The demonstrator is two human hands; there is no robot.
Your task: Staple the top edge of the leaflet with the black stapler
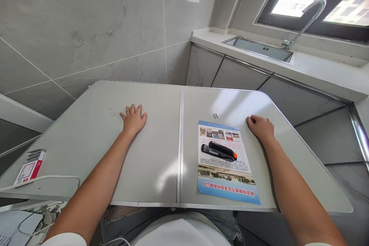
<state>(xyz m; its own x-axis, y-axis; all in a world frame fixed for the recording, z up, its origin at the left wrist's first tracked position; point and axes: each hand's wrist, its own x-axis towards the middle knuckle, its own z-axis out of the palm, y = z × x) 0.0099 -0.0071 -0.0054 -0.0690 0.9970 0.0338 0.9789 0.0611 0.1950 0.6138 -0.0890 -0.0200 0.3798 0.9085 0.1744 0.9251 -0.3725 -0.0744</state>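
My left hand (pixel 133 119) lies flat on the grey folding table (pixel 95 142), fingers stretched out, holding nothing. My right hand (pixel 261 126) rests on the table just right of a printed leaflet (pixel 226 169), its fingers curled under with nothing seen in them. A black stapler with an orange tip (pixel 219 150) lies across the middle of the leaflet. Two small loose staples (pixel 215 115) lie on the table above the leaflet, between my hands.
A red and white box of staples (pixel 29 168) sits at the table's left edge beside a white cable (pixel 43 178). Behind the table are a tiled wall, a counter with a steel sink (pixel 259 48) and a tap (pixel 305 23) under a window.
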